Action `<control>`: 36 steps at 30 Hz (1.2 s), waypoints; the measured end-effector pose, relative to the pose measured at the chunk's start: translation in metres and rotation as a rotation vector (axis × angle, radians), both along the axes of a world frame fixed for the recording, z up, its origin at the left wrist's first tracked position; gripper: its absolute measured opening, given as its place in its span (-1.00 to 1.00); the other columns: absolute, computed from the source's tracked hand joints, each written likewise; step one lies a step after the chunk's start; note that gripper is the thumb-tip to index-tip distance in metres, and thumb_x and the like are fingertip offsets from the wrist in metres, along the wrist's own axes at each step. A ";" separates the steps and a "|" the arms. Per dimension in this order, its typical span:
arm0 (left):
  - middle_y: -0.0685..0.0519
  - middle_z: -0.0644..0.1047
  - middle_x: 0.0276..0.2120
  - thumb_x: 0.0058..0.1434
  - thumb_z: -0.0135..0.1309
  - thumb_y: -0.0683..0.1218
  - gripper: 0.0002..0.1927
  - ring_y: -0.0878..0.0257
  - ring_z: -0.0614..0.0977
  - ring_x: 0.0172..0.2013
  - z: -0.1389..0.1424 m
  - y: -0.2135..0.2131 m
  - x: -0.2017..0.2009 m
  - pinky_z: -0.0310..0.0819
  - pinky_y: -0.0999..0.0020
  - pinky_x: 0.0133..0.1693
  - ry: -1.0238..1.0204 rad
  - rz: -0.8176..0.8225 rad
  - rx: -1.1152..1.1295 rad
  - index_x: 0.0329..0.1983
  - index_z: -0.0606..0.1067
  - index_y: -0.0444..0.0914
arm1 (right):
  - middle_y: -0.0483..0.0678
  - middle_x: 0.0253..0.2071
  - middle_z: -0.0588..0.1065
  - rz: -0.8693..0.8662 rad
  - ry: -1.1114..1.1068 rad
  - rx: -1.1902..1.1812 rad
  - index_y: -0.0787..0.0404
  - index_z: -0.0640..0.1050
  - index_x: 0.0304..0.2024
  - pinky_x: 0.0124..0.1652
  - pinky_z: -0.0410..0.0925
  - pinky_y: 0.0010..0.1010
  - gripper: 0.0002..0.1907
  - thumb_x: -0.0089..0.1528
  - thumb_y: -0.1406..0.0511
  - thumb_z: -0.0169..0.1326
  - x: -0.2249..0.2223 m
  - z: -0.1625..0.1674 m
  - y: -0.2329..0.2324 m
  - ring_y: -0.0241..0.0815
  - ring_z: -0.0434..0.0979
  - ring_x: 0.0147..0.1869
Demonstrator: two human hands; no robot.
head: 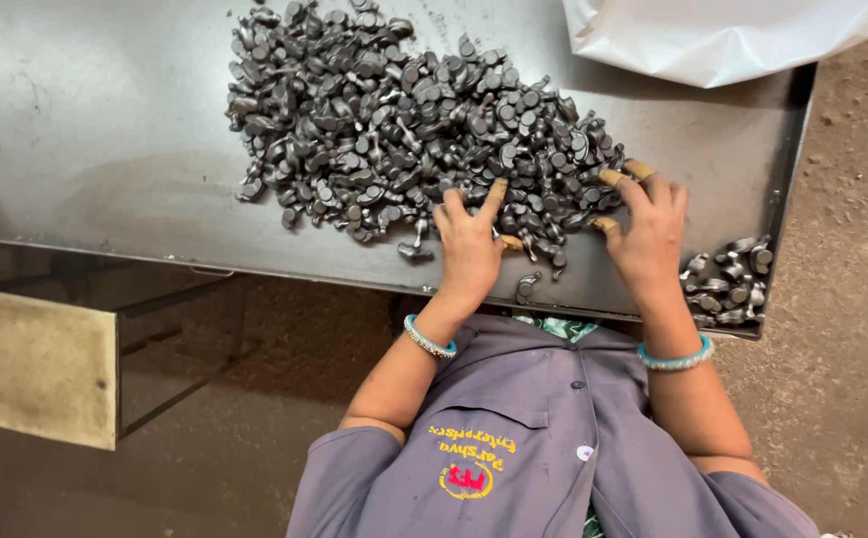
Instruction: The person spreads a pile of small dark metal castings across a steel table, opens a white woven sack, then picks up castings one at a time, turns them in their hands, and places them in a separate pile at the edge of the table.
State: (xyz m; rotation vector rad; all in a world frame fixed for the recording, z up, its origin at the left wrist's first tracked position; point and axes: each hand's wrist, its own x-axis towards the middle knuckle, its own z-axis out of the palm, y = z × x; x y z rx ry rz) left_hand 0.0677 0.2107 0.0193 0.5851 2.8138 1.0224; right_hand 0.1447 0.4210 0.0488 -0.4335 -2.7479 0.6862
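Observation:
A large heap of small dark metal forged pieces (404,120) lies on a grey steel table (105,130). My left hand (469,247) rests flat on the heap's near edge with its fingers spread and holds nothing. My right hand (648,227) is at the heap's right edge, fingers apart and slightly bent over the pieces, fingertips touching them. A smaller group of the same pieces (731,284) sits by the table's near right corner, just right of my right wrist. Two loose pieces (526,287) lie near my left wrist. Both wrists carry turquoise bangles.
A white plastic bag (723,35) lies on the table's far right corner. The table's near edge (254,274) runs across the view above my grey shirt. Below left stands a metal frame with a flat tan panel (35,364). A dirt floor (852,299) lies on the right.

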 end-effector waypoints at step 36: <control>0.08 0.54 -0.17 0.12 0.32 -0.23 -0.58 0.28 0.65 -0.21 -0.007 0.036 0.023 0.54 0.38 -0.19 -0.444 -0.305 0.761 0.09 0.59 -0.27 | 0.04 -0.03 0.56 -0.033 0.270 -1.805 0.32 0.52 0.00 0.09 0.51 -0.28 -0.71 0.23 0.56 0.19 0.058 -0.074 0.025 -0.14 0.60 0.06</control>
